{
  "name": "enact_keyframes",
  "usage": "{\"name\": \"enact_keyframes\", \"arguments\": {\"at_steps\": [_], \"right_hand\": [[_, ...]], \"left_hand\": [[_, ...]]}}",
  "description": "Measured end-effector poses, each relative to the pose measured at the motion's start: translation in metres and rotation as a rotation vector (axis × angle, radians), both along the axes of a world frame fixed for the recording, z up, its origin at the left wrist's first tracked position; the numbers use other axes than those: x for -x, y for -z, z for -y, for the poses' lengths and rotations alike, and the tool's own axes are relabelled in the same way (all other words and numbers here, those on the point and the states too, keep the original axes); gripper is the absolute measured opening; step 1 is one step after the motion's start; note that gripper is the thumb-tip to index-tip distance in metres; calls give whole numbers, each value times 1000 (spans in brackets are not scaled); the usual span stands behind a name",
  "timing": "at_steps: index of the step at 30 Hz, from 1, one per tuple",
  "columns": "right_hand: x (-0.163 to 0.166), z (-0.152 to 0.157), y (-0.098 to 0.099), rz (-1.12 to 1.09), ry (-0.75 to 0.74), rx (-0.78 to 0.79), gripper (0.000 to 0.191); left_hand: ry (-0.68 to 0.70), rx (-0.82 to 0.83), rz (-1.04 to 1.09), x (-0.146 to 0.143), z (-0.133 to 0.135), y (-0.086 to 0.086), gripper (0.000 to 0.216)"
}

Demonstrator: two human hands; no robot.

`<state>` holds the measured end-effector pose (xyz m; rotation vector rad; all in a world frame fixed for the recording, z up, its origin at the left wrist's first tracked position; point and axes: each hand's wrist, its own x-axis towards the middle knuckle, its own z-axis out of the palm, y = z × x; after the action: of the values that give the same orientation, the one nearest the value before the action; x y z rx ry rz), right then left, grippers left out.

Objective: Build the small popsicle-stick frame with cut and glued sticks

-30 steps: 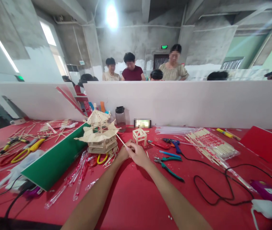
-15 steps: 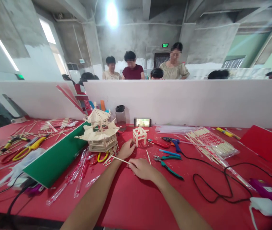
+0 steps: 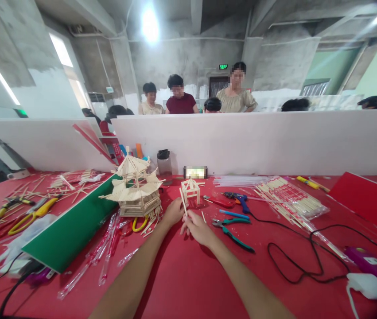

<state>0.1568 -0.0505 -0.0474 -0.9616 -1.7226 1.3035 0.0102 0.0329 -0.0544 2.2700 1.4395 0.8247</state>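
A small open frame of pale wooden sticks, with a peaked top, stands on the red table. My left hand is at its near left side, fingers curled in at the corner post; the fingertips are partly hidden. In my right hand a thin wooden stick is pinched, nearly upright, its upper end in front of the frame's left side. To the left stands a larger tiered pagoda model made of the same sticks.
Right of the frame lie red-handled pliers, a blue glue gun, a blue pen and green-handled cutters. Bagged sticks and a black cable are farther right. A green board leans at left; a bottle stands behind.
My right hand has turned the stick from lying sideways over my left wrist to nearly upright beside the small frame. My left hand stays by the frame. The view has shifted slightly.
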Motion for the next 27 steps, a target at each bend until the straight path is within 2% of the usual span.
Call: {"name": "enact_keyframes", "arguments": {"at_steps": [5, 12, 27], "right_hand": [[-2, -14, 10, -155, 89, 168, 28], [-2, -17, 10, -265, 100, 338, 26], [-3, -26, 15, -282, 148, 294, 30]], "left_hand": [[-4, -55, 14, 5, -1, 2, 19], [-25, -63, -17, 6, -4, 5, 17], [4, -68, 59, 6, -3, 5, 15]]}}
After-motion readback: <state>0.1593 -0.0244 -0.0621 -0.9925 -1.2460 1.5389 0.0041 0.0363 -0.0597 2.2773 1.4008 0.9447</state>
